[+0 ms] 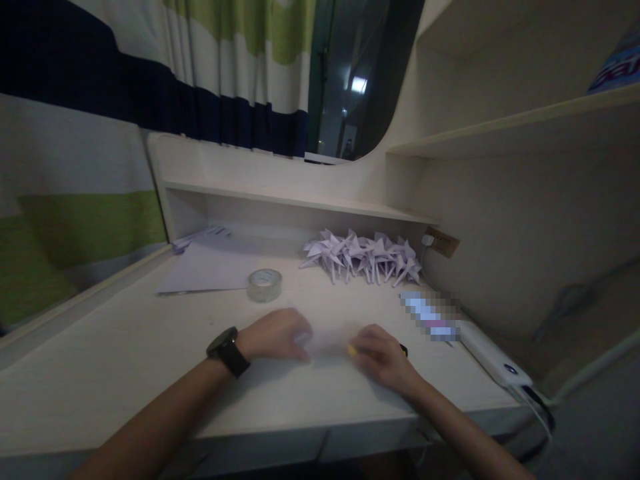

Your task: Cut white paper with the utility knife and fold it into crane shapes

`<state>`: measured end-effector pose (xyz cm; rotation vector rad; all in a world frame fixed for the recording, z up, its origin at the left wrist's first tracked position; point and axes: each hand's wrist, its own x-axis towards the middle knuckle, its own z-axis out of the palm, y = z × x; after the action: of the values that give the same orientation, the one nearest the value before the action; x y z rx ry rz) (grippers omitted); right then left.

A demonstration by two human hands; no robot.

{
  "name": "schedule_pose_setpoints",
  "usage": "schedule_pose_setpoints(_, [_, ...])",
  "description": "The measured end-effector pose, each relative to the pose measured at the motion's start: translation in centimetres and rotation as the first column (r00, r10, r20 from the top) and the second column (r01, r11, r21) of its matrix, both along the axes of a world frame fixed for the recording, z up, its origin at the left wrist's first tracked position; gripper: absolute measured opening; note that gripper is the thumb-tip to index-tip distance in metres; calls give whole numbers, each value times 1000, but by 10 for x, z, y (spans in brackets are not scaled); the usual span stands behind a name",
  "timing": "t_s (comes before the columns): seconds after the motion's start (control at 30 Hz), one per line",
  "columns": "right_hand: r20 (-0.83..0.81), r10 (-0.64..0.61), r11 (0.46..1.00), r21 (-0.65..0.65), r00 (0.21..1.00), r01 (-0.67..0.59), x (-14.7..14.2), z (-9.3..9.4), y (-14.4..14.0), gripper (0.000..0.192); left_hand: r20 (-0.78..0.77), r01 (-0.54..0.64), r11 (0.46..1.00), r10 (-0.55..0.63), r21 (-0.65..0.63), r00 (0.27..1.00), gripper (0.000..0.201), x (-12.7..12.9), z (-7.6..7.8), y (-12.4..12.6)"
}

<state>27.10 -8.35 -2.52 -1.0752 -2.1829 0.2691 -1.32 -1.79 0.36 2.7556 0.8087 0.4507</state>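
1. A pale sheet of paper (327,347) lies flat on the desk (125,360), near the middle of its front edge, between the two hands.
2. The left hand (277,335) rests on the sheet's left side, fingers curled down onto it; whether they pinch the paper cannot be told in the dim light. A black watch (227,351) sits on that wrist.
3. The right hand (383,359) presses on the sheet's right side, fingers bent. A small yellow thing (352,349) shows at its fingertips and something dark (403,349) at its far side; whether the hand grips either is unclear.
4. A roll of clear tape (264,285) lies flat behind the left hand, apart from it.
5. More paper sheets (210,267) lie toward the back left corner.
6. A heap of folded paper cranes (365,257) sits along the back edge, under the low shelf (300,200).
7. A white power bank (493,357) lies near the right edge, beside a wall socket (441,241).
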Motion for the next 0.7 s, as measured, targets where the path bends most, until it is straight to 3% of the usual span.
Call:
schedule_pose_setpoints(0.23, [-223, -67, 981, 161, 972, 105, 3, -3, 2, 22, -79, -38, 990, 49, 139, 996, 12, 3, -7, -8])
schedule_pose_setpoints(0.37, [-331, -186, 942, 208, 925, 263, 5, -2, 1, 23, -69, -54, 976, 70, 213, 995, 19, 9, -9, -13])
schedule_pose_setpoints(0.43, [-380, -252, 909, 223, 890, 352, 7, -1, 1, 25, 13, -92, 972, 92, 215, 996, 24, 11, -3, -12])
schedule_pose_setpoints(0.5, [-415, -297, 879, 233, 860, 416, 8, -1, 2, 26, 175, -150, 974, 120, 170, 977, 27, 13, 5, -9])
schedule_pose_setpoints(0.57, [-430, -326, 859, 237, 842, 454, 9, -2, 3, 26, 367, -214, 974, 173, 73, 914, 27, 13, 13, -5])
schedule_pose_setpoints(0.63, [-424, -343, 851, 238, 838, 468, 9, -3, 4, 26, 512, -275, 957, 280, -88, 812, 27, 12, 19, -1])
schedule_pose_setpoints(0.7, [-406, -357, 846, 242, 841, 476, 9, -5, 6, 26, 595, -299, 905, 424, -302, 683, 27, 10, 22, 1])
